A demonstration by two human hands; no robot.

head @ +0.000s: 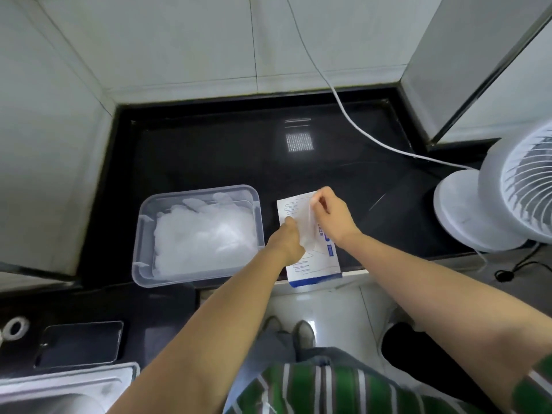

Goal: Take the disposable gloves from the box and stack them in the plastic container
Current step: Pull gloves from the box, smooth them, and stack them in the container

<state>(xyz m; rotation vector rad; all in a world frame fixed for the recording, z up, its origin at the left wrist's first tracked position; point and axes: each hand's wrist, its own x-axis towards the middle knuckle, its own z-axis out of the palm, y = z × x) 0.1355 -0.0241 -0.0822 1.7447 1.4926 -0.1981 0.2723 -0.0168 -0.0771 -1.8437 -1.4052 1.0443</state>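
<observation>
Glove [308, 227] pinched above box [315, 271] by right hand [332, 218]; seemingly gripped also by left hand [286, 239]; plastic container [139, 252] part-filled.

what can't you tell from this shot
Head view, the one view given.
Opening of the box: covered by the left hand, the right hand and the glove between them, so what remains inside is hidden.
Fingertips of the left hand: tucked under it, so its grip is unclear.
The pile in the container: translucent sheets merge, no count possible.
Print on the box: too small and blurred to read.
The fan: cut off by the right edge.
</observation>
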